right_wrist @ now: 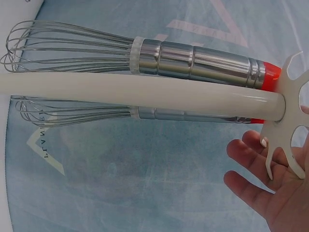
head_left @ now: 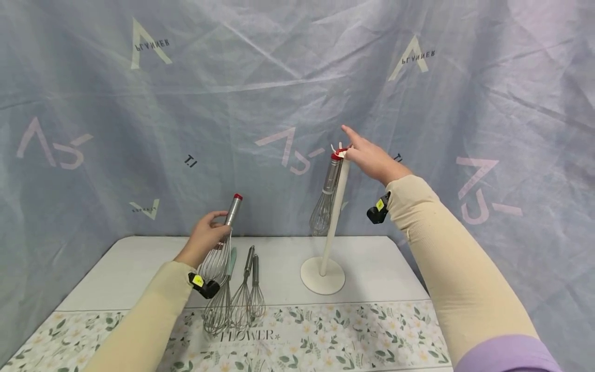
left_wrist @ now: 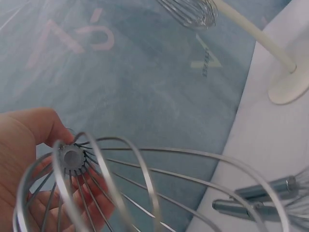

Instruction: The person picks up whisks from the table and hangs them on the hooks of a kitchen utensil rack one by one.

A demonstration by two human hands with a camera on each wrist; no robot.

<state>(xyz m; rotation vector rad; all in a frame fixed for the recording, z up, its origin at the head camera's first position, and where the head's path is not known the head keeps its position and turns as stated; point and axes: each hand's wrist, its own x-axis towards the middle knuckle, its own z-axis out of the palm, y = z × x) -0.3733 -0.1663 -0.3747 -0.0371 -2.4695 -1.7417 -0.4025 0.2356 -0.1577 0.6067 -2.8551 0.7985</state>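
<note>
My left hand [head_left: 204, 238] grips a large wire whisk [head_left: 234, 209] by its metal handle, red end up, above the table. In the left wrist view its wires [left_wrist: 145, 193] spread past the fingers. My right hand [head_left: 371, 157] is at the top of a white stand [head_left: 338, 206], fingers extended. In the right wrist view these fingers [right_wrist: 248, 188] lie behind the stand's curved hooks [right_wrist: 292, 164]; whether they press on them I cannot tell. Two red-ended whisks hang from the stand: one whisk [right_wrist: 198, 60] on one side of the pole, another whisk [right_wrist: 183, 114] on the other.
Several whisks lie on the white table [head_left: 283, 258] below my left hand, among them a metal-handled whisk [head_left: 255, 271] and one with a green handle [head_left: 233, 258]. A flower-patterned mat [head_left: 353, 336] covers the front. Behind hangs a grey-blue cloth [head_left: 232, 129].
</note>
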